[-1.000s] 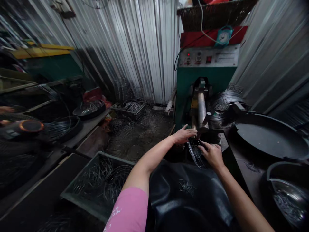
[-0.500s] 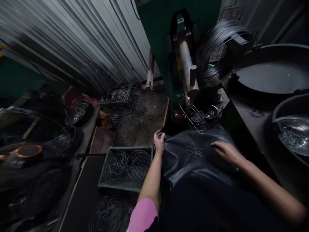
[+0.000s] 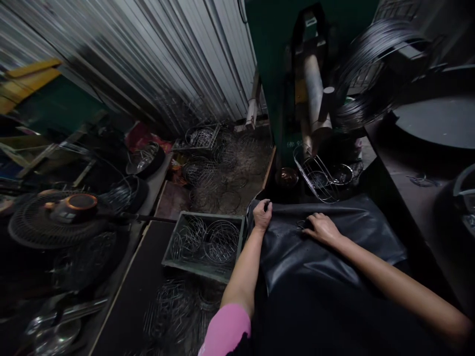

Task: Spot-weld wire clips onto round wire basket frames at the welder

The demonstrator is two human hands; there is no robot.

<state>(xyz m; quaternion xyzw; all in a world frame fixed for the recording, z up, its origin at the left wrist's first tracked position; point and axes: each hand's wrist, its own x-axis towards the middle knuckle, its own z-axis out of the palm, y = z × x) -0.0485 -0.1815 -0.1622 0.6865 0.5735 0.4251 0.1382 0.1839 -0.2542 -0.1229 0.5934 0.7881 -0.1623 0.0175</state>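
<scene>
A black leather-like apron [image 3: 356,217] is spread over my lap, with folds along its front. My left hand [image 3: 262,216] is at its far left corner, fingers curled and thumb pressed in, seemingly gripping the edge. My right hand [image 3: 322,228] lies near the middle of the apron, fingers bent down over a small pile of short wire pieces [image 3: 300,224]. Only a few curved wire ends show past the fingertips; the hand covers the others. Beyond the apron, a long wire rack [image 3: 315,175] leans below the machine's thick round arm [image 3: 314,91].
To the left stands a green crate [image 3: 204,269] holding round wire frames. More wire frames [image 3: 211,178] lie behind it. A wire coil [image 3: 371,64] hangs at the upper right, near a large shallow pan [image 3: 441,121]. A fan [image 3: 55,217] lies at the far left.
My right hand has moved left and come down over the wire pieces, hiding most of them. My left hand stays at the apron's corner. The view has swung to the left.
</scene>
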